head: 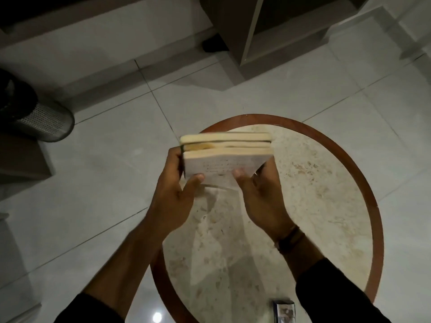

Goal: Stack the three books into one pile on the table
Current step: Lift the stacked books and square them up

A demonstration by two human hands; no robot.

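Observation:
Three books [225,151] are pressed together as one bundle, held upright in the air above the far left part of the round table [321,183]. Their yellowed page edges face up and the pale cover of the nearest book faces me. My left hand [175,194] grips the bundle's left end, thumb on the near cover. My right hand [258,192] grips the right end, thumb also on the near cover. The books do not touch the table.
The table has a beige stone top and a brown wooden rim. A small dark object [283,311] lies at its near edge. A perforated metal bin [39,115] stands on the tiled floor at the left. Cabinet bases [233,31] rise at the back.

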